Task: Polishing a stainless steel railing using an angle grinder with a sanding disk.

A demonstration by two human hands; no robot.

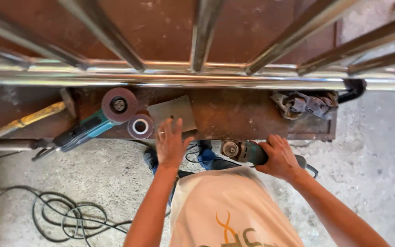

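While the right hand [279, 157] wraps around the grey body of an angle grinder [248, 152], holding it low at the near edge of the rusty workbench [234, 114], the left hand [171, 144] reaches forward with its fingers spread wide and empty, the fingertips touching the near edge of a small flat metal plate [172, 112] that lies on the bench. A ring shows on one finger of that hand. The grinder's round head points left, toward the gap between the two hands, and its cord trails off behind the right wrist.

Just left of the left hand sits a loose flap wheel [140, 126] with a pale centre hole, and touching it — or very nearly — is a second grinder [94, 126] with a teal-and-black body and a large dark-red disc, lying at a slant on the bench. Further left a hammer with a yellow handle [24, 121] rests on the bench, its head near the red disc. A crumpled dark rag [305, 104] lies at the bench's right end, well apart from both hands.

Across the top runs a shiny steel railing frame [197, 77] — a long horizontal tube with bars fanning away from it. On the concrete floor at lower left lies a coiled black cable [65, 215].
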